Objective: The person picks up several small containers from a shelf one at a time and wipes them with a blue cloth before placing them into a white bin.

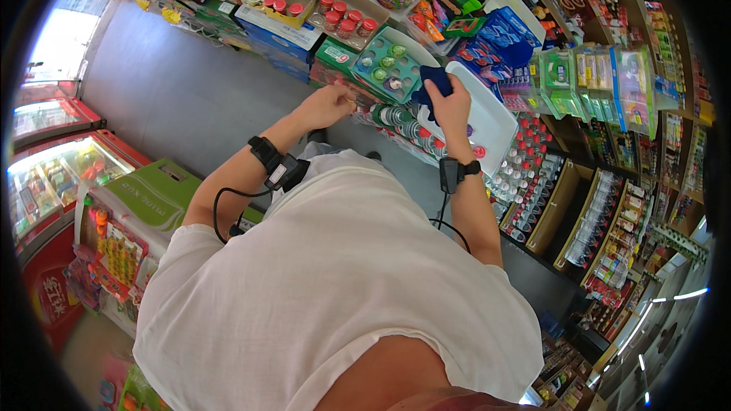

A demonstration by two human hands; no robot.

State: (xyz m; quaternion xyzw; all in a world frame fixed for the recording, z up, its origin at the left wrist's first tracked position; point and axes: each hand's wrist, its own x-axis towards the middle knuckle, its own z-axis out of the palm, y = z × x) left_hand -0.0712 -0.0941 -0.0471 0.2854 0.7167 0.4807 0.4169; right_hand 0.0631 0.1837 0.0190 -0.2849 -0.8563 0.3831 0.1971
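My right hand (455,104) grips a bunched dark blue cloth (435,81) above the left side of a white plastic tray (495,117). Inside the tray lie a pink round piece (478,152) and a small purple one (470,130). My left hand (330,107) has its fingers bent together beside the front of a green and red carton (337,63); a tiny yellowish bit shows at the fingertips, too small to identify. Between the hands, further back, a teal display box (365,63) with round holes carries several wrapped round sweets (388,61).
Red-capped jars (345,18) fill an open carton behind. Water bottles (394,116) stand low, below the counter goods. Blue snack packs (508,31) and a clear hanging rack (599,88) crowd the right. A green-topped box (154,191) and a lit freezer (63,168) are at left.
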